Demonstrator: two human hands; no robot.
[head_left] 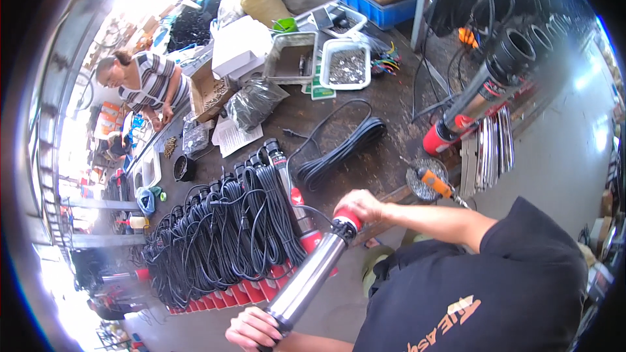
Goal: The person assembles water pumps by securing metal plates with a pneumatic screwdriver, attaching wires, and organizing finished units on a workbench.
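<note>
A shiny steel submersible pump (308, 281), with a red end cap and black fittings, is held slanting in front of my body, off the bench's edge. My right hand (362, 207) is closed around its red cap at the upper end. Lower down, my left hand (253, 329) wraps the black fitting at the other end. Beside the pump lies a row of similar red-based pumps, largely covered by bundled black cables (228, 234). One more steel pump (292, 189) lies at the row's right end. Past my right hand, a coiled black cable (342, 151) rests on the bench.
An orange-handled tool (434, 182) lies over a bowl of small metal parts (420, 168) at the bench edge. More pumps (479, 101) lean at the right. Tubs (344, 42) and bags (257, 101) stand farther back. Another person (147, 81) works at the far left.
</note>
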